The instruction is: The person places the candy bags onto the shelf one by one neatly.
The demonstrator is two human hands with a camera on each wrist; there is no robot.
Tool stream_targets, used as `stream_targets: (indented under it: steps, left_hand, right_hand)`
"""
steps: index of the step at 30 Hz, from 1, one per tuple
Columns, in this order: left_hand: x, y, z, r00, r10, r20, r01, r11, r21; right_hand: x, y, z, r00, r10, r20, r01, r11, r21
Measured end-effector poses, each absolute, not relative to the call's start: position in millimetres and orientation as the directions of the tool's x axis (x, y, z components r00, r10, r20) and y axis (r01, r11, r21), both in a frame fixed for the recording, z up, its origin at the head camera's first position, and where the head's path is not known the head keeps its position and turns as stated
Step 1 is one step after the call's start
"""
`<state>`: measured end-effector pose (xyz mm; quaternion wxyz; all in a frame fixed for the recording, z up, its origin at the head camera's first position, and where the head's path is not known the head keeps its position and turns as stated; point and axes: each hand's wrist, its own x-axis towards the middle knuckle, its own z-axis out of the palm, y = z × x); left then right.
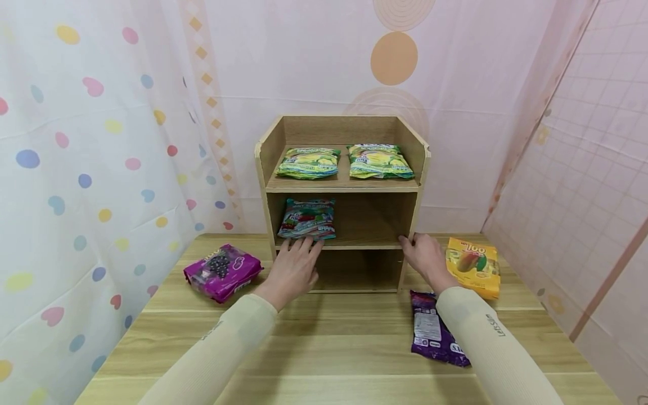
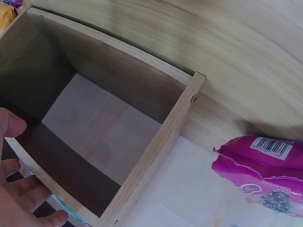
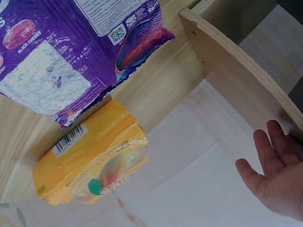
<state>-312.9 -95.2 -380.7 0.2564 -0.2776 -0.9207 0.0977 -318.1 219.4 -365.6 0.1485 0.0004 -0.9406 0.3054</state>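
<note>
A wooden shelf unit [image 1: 344,247] stands in the middle of the table. On its middle shelf, to the left, lies a teal candy bag [image 1: 307,216]. My left hand [image 1: 293,267] touches the shelf's front edge at the bag's lower border. In the left wrist view its fingers [image 2: 31,187] lie along the bag's side of that edge, with the thumb on the other side. My right hand [image 1: 427,259] is at the unit's right side panel [image 1: 411,225], thumb by the front edge. Its fingers [image 3: 272,151] look fairly straight and loose in the right wrist view.
Two green-yellow candy bags, one left [image 1: 309,163] and one right [image 1: 379,161], lie on the top shelf. A magenta grape bag [image 1: 223,273] is left of the unit. At the right are a yellow mango bag [image 1: 473,267] and a purple bag [image 1: 435,332], partly behind my right sleeve.
</note>
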Motion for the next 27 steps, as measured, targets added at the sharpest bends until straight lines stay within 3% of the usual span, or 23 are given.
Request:
stream_targets:
  steps: [27]
  left_hand:
    - [-309.8, -96.0, -376.3, -0.763, 0.558, 0.327, 0.474, 0.826, -0.305]
  right_hand:
    - [-318.7, 219.0, -365.9, -0.957, 0.093, 0.275, -0.084, 0.819, -0.567]
